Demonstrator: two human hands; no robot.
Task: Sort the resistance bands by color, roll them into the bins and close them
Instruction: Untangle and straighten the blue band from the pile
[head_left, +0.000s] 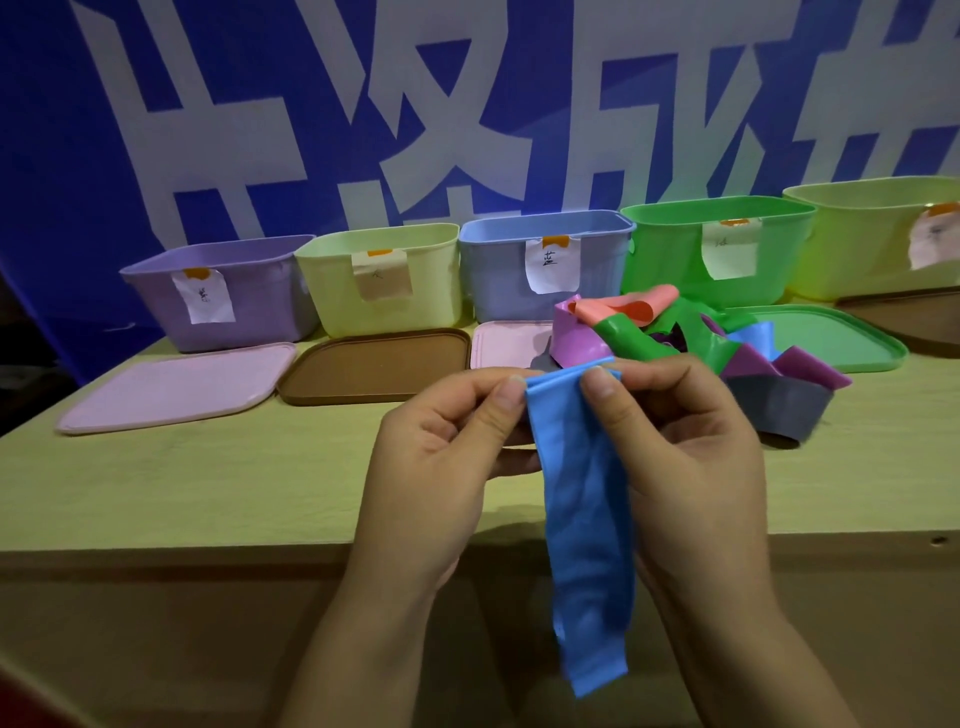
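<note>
The blue band (584, 519) hangs nearest the camera, its lower end dangling in front of the table's near edge. Its top edge is pinched at both corners: the left hand (441, 467) grips the left corner between thumb and fingers, and the right hand (685, 457) pinches the right corner the same way, the top edge held between them.

Just beyond the hands, a tangled pile of bands (701, 338) in green, purple, pink, orange and blue lies on the table (182, 483), with a grey band (779, 402) at its near right.

Farther back, five open bins stand in a row, each with a paper label: purple bin (218, 291), pale yellow bin (384, 278), blue bin (540, 260), green bin (717, 241) and another yellow bin (883, 234) at far right. Lids lie flat before them: a pink lid (176, 387), a brown lid (374, 366), a second pink lid (511, 343) and a green lid (831, 338).
</note>
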